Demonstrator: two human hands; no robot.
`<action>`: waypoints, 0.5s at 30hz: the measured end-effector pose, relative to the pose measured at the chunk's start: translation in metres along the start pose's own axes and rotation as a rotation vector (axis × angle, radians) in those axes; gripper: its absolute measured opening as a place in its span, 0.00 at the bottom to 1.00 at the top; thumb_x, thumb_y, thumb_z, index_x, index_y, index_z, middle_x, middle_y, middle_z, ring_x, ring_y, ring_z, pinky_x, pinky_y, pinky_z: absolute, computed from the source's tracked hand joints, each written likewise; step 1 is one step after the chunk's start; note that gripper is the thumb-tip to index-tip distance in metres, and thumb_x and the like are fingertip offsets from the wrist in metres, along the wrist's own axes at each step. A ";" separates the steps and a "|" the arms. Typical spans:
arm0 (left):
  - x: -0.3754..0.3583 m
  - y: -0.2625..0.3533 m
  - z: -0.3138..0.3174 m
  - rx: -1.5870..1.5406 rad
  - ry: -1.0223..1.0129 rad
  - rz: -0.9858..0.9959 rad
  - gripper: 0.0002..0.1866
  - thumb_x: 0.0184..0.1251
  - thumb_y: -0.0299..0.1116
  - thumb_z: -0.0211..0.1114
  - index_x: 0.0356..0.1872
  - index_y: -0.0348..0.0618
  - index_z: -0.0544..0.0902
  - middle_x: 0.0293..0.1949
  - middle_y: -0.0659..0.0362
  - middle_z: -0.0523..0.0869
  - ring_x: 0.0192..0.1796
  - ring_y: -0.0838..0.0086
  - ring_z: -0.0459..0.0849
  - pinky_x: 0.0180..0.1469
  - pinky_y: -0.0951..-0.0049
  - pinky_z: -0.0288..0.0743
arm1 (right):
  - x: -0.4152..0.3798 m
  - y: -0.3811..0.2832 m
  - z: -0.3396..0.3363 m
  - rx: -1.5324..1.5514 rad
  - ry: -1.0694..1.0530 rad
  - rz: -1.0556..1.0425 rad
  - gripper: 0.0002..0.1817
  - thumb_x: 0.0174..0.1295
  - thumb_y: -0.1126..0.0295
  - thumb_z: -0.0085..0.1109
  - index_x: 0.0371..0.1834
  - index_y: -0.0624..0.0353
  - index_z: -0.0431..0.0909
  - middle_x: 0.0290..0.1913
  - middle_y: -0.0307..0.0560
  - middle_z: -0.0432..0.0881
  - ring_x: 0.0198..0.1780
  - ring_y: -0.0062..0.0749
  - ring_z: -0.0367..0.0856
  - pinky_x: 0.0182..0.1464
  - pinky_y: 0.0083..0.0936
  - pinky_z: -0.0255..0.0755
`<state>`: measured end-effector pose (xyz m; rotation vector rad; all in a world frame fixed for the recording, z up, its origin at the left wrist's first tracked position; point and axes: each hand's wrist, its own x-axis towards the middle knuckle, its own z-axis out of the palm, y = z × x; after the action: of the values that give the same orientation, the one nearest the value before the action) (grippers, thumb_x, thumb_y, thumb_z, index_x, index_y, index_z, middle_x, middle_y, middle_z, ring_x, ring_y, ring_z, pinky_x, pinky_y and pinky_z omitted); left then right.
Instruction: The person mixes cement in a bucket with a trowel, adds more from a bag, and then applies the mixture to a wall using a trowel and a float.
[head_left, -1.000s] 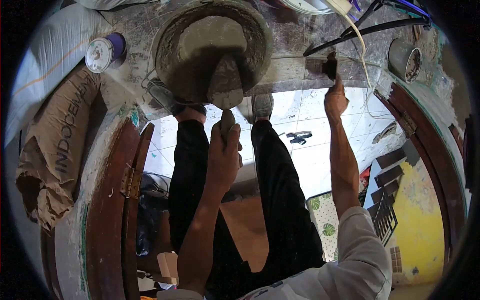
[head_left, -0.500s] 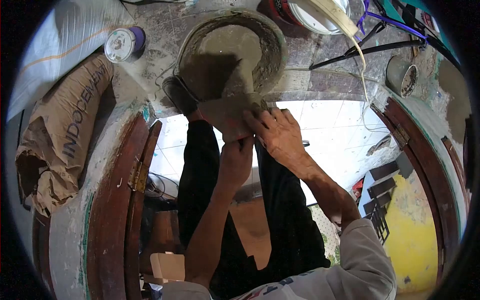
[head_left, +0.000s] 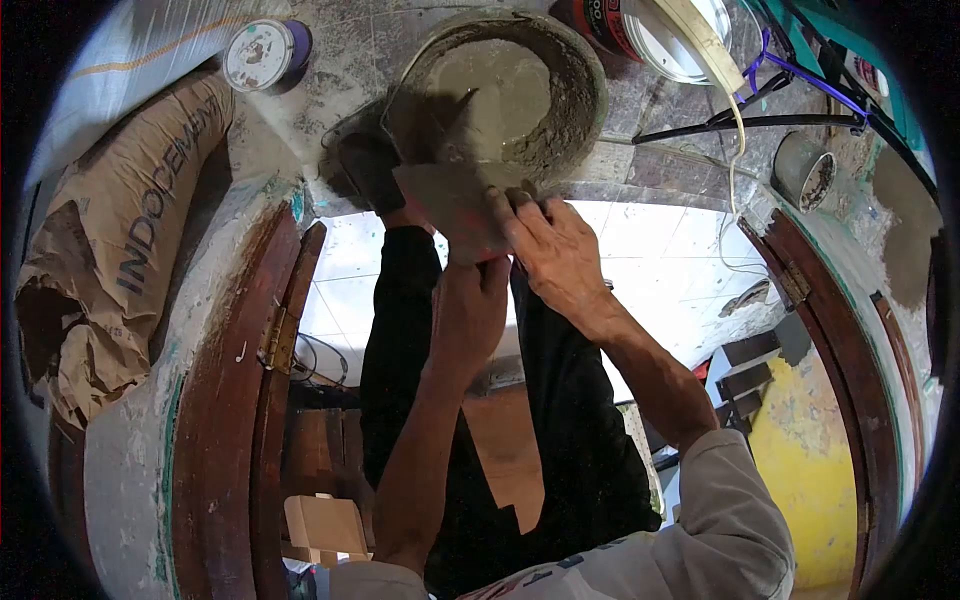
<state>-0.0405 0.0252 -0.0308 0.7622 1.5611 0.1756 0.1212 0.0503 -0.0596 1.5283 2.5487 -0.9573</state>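
Note:
My left hand (head_left: 470,310) grips the lower edge of a flat, mortar-smeared plate (head_left: 455,205) with reddish patches, held over my knees at the near rim of the bucket. My right hand (head_left: 555,250) is at the plate's right edge, its fingers curled and smeared grey. A grey-coated piece shows by those fingertips; its kind and handle are hidden. Just beyond stands a round bucket (head_left: 590,120) with thick mortar on its inner wall. Wet grey mortar (head_left: 500,85) fills it, partly in shadow.
A torn cement bag (head_left: 150,220) leans at left, near a small paint can (head_left: 262,57). A larger paint pail (head_left: 680,40), black metal legs (head_left: 750,125) and a grey cup (head_left: 803,170) are at right. Wooden frames (head_left: 225,400) flank my legs.
The plate now tilts more, its upper left corner raised. The pale wedge that reached into the bucket no longer shows there. The view has shifted slightly.

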 end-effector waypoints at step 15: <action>-0.008 0.007 0.002 -0.077 -0.026 -0.025 0.28 0.83 0.36 0.57 0.76 0.37 0.63 0.54 0.34 0.84 0.56 0.39 0.87 0.58 0.46 0.79 | 0.018 0.022 0.006 0.018 0.117 0.161 0.23 0.56 0.74 0.68 0.57 0.62 0.81 0.42 0.47 0.78 0.45 0.45 0.80 0.42 0.38 0.83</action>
<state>-0.0365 0.0258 -0.0210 0.6817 1.5302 0.2055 0.1281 0.0691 -0.0811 1.8133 2.4484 -0.9002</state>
